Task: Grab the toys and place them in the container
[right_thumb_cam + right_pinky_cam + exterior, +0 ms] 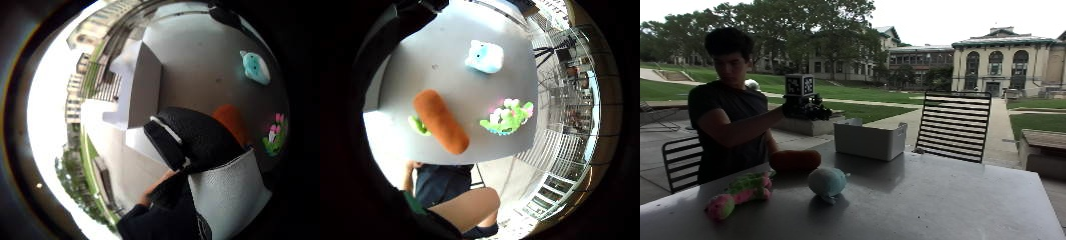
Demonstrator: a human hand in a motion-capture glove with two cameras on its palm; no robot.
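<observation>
Showing the counter [959, 200], grey container [869, 140] at its far edge, then orange plush [794, 161], green-pink plush [740, 192] and pale blue plush [827, 181] lying apart for single picks. Raised hand [806, 107] holds nothing; its finger pose cannot be told.

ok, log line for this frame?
hand raised, empty | carrot, blue plush, green-pink plush on table | bin behind
</observation>
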